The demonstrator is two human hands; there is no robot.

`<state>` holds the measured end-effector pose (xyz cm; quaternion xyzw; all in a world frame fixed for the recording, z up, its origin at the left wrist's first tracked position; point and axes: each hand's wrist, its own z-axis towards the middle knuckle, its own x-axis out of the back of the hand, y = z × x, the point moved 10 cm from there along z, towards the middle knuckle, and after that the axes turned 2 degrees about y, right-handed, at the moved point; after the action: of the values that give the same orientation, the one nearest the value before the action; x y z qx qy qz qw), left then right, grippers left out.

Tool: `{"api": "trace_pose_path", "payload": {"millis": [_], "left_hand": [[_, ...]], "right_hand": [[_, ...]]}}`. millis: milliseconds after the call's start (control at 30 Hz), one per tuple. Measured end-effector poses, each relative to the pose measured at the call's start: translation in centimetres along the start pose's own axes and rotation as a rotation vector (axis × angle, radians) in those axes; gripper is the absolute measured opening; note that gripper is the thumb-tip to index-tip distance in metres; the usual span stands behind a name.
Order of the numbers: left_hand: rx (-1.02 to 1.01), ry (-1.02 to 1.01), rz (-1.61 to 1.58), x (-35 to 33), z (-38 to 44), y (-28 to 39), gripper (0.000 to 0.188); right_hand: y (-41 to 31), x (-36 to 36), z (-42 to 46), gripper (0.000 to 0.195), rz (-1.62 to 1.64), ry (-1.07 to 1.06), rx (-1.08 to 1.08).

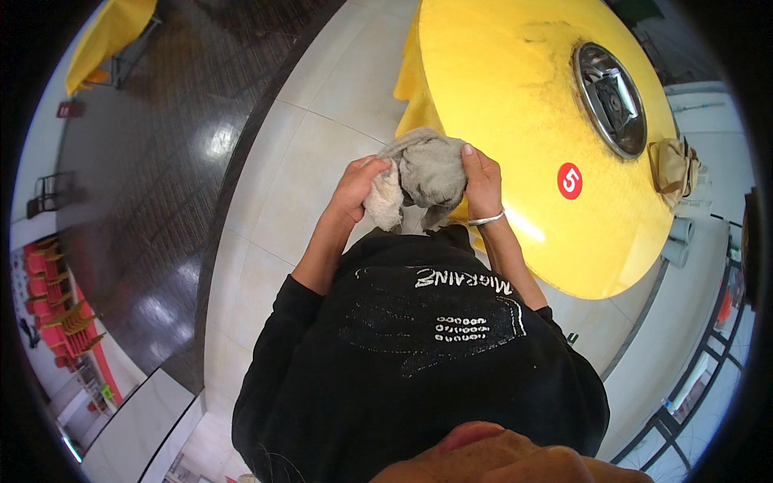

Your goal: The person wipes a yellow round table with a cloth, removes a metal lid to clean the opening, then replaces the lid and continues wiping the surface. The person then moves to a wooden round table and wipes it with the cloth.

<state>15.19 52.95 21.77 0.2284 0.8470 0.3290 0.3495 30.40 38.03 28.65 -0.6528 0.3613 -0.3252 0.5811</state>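
A bunched grey cloth (432,169) hangs between my two hands in front of my body. My left hand (356,187) grips its paler, off-white fold (384,196). On the other side, my right hand (482,178) pinches the cloth's edge with the thumb on top; a silver bangle (487,218) circles that wrist. Both hands are near the edge of a round table with a yellow cover (501,96). The cloth's lower ends droop towards my waist.
A round metal-rimmed fitting (610,99) is set in the table, near a red number disc (569,181). A tan bag (671,169) sits by the table's far edge. Pale floor tiles (284,181) meet dark flooring (163,151). Stacked red chairs (57,302) stand far left.
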Motion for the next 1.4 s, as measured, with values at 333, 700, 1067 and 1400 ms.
{"api": "trace_pose_path", "payload": {"millis": [333, 700, 1067, 1400], "left_hand": [[-0.232, 0.008, 0.227, -2.7, 0.6, 4.5, 0.021], [-1.135, -0.565, 0.445, -27.4, -3.2, 27.5, 0.025], [-0.504, -0.521, 0.699, -29.6, 5.8, 11.0, 0.018], [-0.411, 0.215, 1.036, -13.0, 13.4, -0.9, 0.017]], "right_hand": [[2.9, 5.1, -0.5, 0.036, 0.389, 0.184, -0.273], [-26.6, 20.7, 2.1, 0.027, 0.153, 0.323, 0.731], [-8.7, 32.6, -5.4, 0.019, -0.172, 0.408, 0.151], [2.5, 29.8, -3.0, 0.072, -1.093, 0.422, 0.136]]}}
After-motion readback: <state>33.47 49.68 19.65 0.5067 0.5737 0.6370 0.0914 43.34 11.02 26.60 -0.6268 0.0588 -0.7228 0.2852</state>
